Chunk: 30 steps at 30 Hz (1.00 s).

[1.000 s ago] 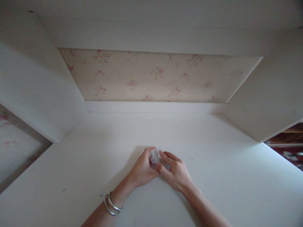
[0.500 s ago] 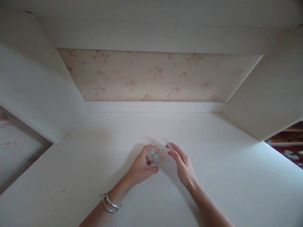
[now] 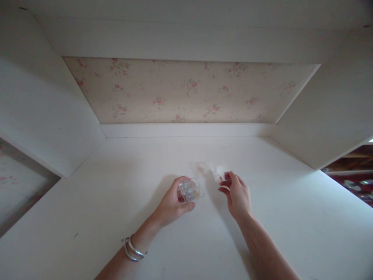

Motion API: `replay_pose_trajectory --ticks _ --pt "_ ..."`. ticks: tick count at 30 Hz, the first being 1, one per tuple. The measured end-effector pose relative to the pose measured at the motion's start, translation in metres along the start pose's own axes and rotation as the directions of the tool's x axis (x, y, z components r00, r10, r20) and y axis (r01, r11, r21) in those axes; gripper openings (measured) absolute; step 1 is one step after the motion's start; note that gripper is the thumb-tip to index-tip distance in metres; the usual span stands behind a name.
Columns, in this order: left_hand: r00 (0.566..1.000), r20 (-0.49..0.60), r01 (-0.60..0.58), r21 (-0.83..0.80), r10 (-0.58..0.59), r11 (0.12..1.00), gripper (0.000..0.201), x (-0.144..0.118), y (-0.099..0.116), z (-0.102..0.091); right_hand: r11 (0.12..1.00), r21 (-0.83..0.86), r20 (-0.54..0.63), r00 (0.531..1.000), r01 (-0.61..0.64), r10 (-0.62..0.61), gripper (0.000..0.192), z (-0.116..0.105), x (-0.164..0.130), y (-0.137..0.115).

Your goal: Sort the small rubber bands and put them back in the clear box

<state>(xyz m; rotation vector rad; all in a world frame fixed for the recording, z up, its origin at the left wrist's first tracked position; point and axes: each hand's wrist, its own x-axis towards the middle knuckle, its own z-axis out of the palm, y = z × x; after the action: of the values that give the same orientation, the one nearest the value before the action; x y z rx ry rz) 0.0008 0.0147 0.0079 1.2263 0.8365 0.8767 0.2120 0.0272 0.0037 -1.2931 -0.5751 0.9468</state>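
White desk (image 3: 262, 233) filled the near view as two hands, joined on a clear box a second earlier, had parted: the left hand (image 3: 171, 204) clasped the box (image 3: 190, 190), the right hand (image 3: 237, 192) pinched its lid (image 3: 217, 171) just right of the box; floral wallpaper (image 3: 186, 91) beyond.

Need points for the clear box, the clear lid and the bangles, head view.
clear box (image 3: 190, 190): head view, on its compartmented top face, held in the left hand.
clear lid (image 3: 217, 171): head view, on its flat panel, above the right hand's fingertips.
bangles (image 3: 132, 249): head view, on the silver bands at the left wrist.
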Motion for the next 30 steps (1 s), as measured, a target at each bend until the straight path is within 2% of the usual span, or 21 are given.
replay_pose_trajectory --ticks 6,9,11,13,16,21,23,26,28,30 --pt "1.000 0.031 -0.002 0.022 0.001 1.000 0.067 -0.002 0.002 -0.001 0.984 -0.156 -0.001 0.996 0.086 -0.087 0.033 -0.012 0.018 0.004" --pt "0.999 0.044 -0.015 0.029 0.014 0.999 0.069 -0.003 0.001 -0.001 0.934 -0.330 -0.030 0.987 0.138 -0.156 0.040 -0.019 0.028 0.008" --pt "0.999 0.048 -0.018 0.028 0.016 0.999 0.069 -0.003 0.000 -0.001 0.852 -0.501 -0.081 0.973 0.149 -0.217 0.046 -0.027 0.035 0.008" --pt "0.999 0.051 -0.014 0.022 0.013 1.000 0.069 -0.003 -0.001 -0.001 0.735 -0.662 -0.112 0.949 0.151 -0.296 0.048 -0.035 0.043 0.006" --pt "0.999 0.048 -0.002 0.034 0.000 0.999 0.066 -0.004 -0.001 -0.002 0.577 -0.801 -0.095 0.918 0.159 -0.385 0.048 -0.047 0.052 0.003" --pt "1.000 0.018 0.006 0.060 -0.007 0.998 0.064 -0.005 0.004 -0.003 0.384 -0.913 -0.011 0.935 0.136 -0.356 0.046 -0.053 0.058 0.004" --pt "1.000 0.024 0.013 0.031 -0.014 0.999 0.065 -0.005 0.006 -0.003 0.338 -0.930 0.021 0.939 0.144 -0.343 0.047 -0.052 0.057 0.004" --pt "1.000 0.016 0.003 -0.005 -0.003 1.000 0.067 -0.005 0.006 -0.002 0.376 -0.911 0.016 0.926 0.170 -0.378 0.047 -0.047 0.052 0.001" --pt "1.000 0.000 -0.014 -0.040 0.014 0.999 0.069 -0.004 0.004 -0.001 0.464 -0.861 0.005 0.917 0.207 -0.400 0.046 -0.041 0.044 -0.001" --pt "0.999 -0.020 -0.030 -0.075 0.028 0.997 0.070 -0.003 0.002 -0.001 0.579 -0.775 0.025 0.927 0.255 -0.374 0.045 -0.032 0.033 0.000"
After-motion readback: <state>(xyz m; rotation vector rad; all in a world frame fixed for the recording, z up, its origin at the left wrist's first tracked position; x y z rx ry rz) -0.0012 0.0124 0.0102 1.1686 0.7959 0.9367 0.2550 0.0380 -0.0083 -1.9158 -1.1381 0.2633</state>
